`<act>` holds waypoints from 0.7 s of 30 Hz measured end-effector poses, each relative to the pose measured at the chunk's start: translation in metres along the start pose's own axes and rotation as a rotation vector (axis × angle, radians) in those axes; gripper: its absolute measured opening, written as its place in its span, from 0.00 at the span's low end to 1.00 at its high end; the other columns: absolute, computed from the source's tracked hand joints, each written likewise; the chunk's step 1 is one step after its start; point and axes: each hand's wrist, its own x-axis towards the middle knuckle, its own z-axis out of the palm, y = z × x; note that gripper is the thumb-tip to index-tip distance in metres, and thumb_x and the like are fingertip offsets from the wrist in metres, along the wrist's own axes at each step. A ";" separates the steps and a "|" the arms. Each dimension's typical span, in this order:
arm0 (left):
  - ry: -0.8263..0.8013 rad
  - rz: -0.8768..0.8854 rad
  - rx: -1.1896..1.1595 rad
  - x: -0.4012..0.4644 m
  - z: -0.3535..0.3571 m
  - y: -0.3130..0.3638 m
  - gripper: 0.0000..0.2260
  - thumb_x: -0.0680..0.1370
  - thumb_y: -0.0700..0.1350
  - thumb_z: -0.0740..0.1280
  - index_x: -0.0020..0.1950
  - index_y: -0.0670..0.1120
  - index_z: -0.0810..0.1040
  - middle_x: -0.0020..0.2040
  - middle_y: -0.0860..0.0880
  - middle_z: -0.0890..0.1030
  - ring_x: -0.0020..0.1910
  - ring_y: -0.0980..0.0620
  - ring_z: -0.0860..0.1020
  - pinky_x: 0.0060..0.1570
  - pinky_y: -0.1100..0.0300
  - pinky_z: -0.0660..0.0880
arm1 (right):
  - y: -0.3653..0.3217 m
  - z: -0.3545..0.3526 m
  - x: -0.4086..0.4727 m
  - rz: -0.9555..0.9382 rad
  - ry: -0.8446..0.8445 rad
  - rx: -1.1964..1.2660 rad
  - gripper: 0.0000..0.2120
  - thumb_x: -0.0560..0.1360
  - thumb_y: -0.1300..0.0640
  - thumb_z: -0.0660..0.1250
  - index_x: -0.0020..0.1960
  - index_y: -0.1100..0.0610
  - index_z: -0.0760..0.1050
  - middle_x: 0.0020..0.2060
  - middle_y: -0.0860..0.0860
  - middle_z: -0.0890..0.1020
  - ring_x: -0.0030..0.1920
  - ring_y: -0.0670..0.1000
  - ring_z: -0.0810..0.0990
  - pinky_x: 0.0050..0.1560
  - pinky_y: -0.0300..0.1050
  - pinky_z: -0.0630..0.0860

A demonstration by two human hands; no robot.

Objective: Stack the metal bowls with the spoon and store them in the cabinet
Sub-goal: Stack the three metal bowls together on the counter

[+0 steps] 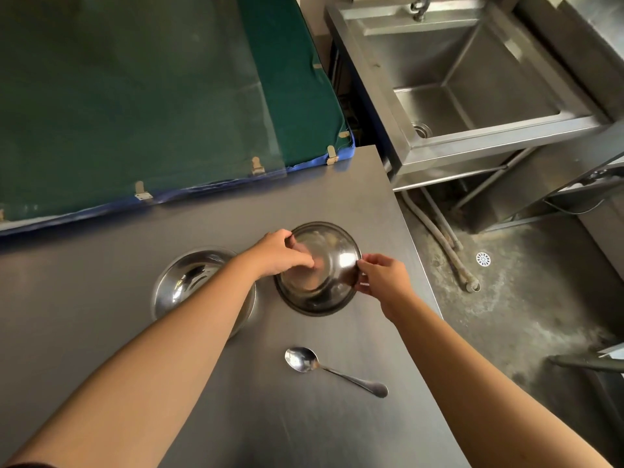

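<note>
While both hands close on the rim of 1 metal bowl, the stacking has barely begun, as far as the head view shows. That right-hand bowl (319,269) sits on the steel counter (101,275) close to its right edge, and appears tilted or just lifting off the surface, a dark shadow showing under its near side. The left hand (282,253) pinches the rim on the bowl's left and far side with fingers curled over into the hollow; the right hand (381,278) pinches the rim on the right side between thumb and fingertips, so both grips are narrow and holding the bowl. The second bowl (190,282) rests mouth-up to the left, near the middle of the counter, apart from the first and partly hidden by the left forearm. The spoon (332,370) lies alone toward the near part of the counter, bowl-end left, handle pointing to the right edge, touched by nothing. Beyond the counter's far edge lie a green covered surface (135,96) and, at the right, a steel sink (472,79). No cabinet is in sight. Judging from this, 0 of the 3 pieces are stacked: nesting the 2 bowls, adding the spoon and storing the set all remain.
</note>
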 end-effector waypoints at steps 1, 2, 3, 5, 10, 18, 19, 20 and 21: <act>0.026 -0.001 -0.061 -0.002 -0.002 0.004 0.23 0.59 0.64 0.72 0.50 0.55 0.76 0.49 0.55 0.78 0.48 0.55 0.77 0.45 0.56 0.74 | -0.008 -0.001 -0.005 -0.070 0.011 -0.033 0.06 0.78 0.63 0.68 0.44 0.57 0.80 0.35 0.54 0.79 0.33 0.51 0.79 0.32 0.42 0.80; 0.058 -0.009 -0.123 -0.005 -0.004 0.009 0.21 0.61 0.64 0.68 0.49 0.55 0.76 0.49 0.56 0.78 0.48 0.55 0.76 0.45 0.56 0.73 | -0.015 -0.002 -0.011 -0.144 0.028 -0.063 0.06 0.78 0.63 0.68 0.44 0.57 0.81 0.35 0.54 0.79 0.32 0.51 0.78 0.31 0.41 0.80; 0.099 -0.016 -0.183 -0.006 -0.007 0.013 0.21 0.63 0.65 0.65 0.49 0.55 0.77 0.48 0.56 0.79 0.49 0.53 0.77 0.48 0.55 0.74 | -0.022 -0.003 -0.017 -0.216 0.044 -0.094 0.05 0.78 0.62 0.68 0.44 0.56 0.81 0.35 0.53 0.79 0.31 0.50 0.78 0.31 0.40 0.80; 0.190 -0.030 -0.300 -0.008 -0.012 0.021 0.27 0.65 0.68 0.61 0.49 0.48 0.79 0.47 0.49 0.83 0.51 0.44 0.80 0.56 0.49 0.76 | -0.033 -0.006 -0.030 -0.347 0.064 -0.182 0.05 0.78 0.61 0.68 0.46 0.54 0.81 0.37 0.50 0.80 0.31 0.49 0.79 0.30 0.38 0.79; 0.195 -0.147 -0.629 -0.015 -0.019 0.023 0.28 0.70 0.69 0.65 0.48 0.45 0.80 0.46 0.43 0.86 0.45 0.43 0.85 0.44 0.49 0.83 | -0.038 -0.015 -0.056 -0.557 0.088 -0.394 0.07 0.78 0.60 0.68 0.47 0.50 0.82 0.40 0.46 0.83 0.35 0.49 0.79 0.35 0.33 0.73; 0.049 -0.224 -0.711 -0.031 -0.006 0.009 0.08 0.75 0.28 0.67 0.53 0.32 0.79 0.46 0.38 0.83 0.39 0.46 0.83 0.36 0.57 0.84 | 0.004 -0.026 -0.072 -0.611 0.016 -0.426 0.03 0.76 0.58 0.72 0.48 0.53 0.85 0.44 0.47 0.83 0.43 0.40 0.82 0.45 0.29 0.75; 0.020 -0.217 -0.697 -0.034 -0.001 0.009 0.10 0.75 0.27 0.67 0.56 0.31 0.78 0.47 0.37 0.83 0.40 0.45 0.83 0.35 0.58 0.84 | 0.010 -0.024 -0.070 -0.560 0.041 -0.384 0.04 0.76 0.58 0.72 0.48 0.52 0.85 0.44 0.47 0.83 0.43 0.41 0.83 0.44 0.29 0.75; 0.009 -0.207 -0.679 -0.036 0.003 0.009 0.12 0.75 0.26 0.66 0.58 0.30 0.76 0.50 0.37 0.83 0.43 0.43 0.84 0.35 0.58 0.84 | 0.015 -0.022 -0.069 -0.501 0.071 -0.329 0.04 0.76 0.58 0.72 0.48 0.52 0.84 0.43 0.48 0.84 0.42 0.42 0.83 0.42 0.31 0.75; 0.011 -0.198 -0.664 -0.037 0.007 0.008 0.13 0.75 0.26 0.66 0.59 0.31 0.75 0.53 0.36 0.82 0.46 0.42 0.84 0.38 0.56 0.84 | 0.020 -0.020 -0.067 -0.444 0.101 -0.273 0.04 0.76 0.58 0.71 0.47 0.50 0.83 0.41 0.48 0.84 0.42 0.45 0.84 0.41 0.36 0.75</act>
